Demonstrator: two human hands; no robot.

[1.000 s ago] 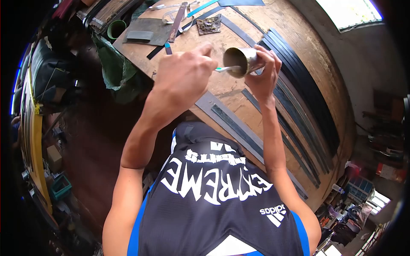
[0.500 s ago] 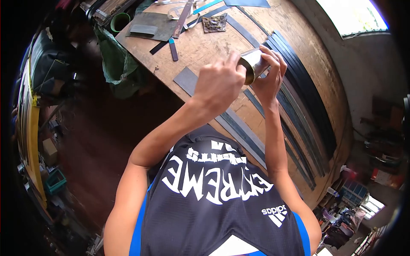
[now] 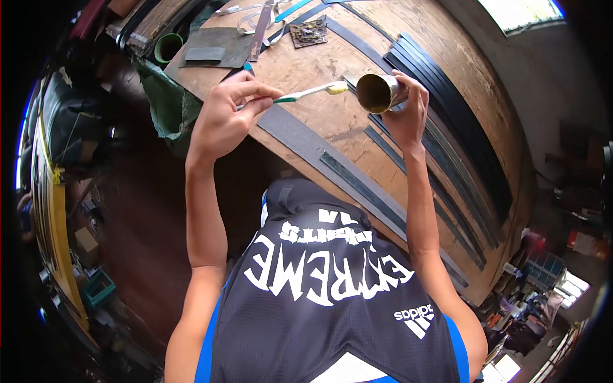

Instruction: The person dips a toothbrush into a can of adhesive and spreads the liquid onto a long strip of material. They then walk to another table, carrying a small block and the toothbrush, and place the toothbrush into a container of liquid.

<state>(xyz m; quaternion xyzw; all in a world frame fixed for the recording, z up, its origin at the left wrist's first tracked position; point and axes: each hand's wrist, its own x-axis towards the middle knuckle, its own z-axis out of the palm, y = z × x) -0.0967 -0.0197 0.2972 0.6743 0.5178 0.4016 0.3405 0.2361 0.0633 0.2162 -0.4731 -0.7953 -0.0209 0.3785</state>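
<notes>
My left hand (image 3: 227,113) is closed on the handle of a green and white toothbrush (image 3: 306,93). Its bristle end, yellowish, points right toward the mouth of a metal can (image 3: 375,94), a small gap apart. Fingers and thumb of my right hand (image 3: 408,110) are wrapped round the can, which is tilted with its opening facing me and to the left. What lies deep inside the can is too dark to tell. Below both hands, long dark strips (image 3: 357,185) lie on the wooden table (image 3: 319,121).
A stack of black strips (image 3: 453,115) runs along the table's right side. A grey block (image 3: 205,54) rests on a dark sheet at the upper left, near a stained square piece (image 3: 308,33). Green cloth (image 3: 163,102) hangs past the table's left edge, beside a green container (image 3: 168,48).
My left hand has moved left, away from the can, and the toothbrush now shows in it. The can's opening has turned more toward the camera in my right hand.
</notes>
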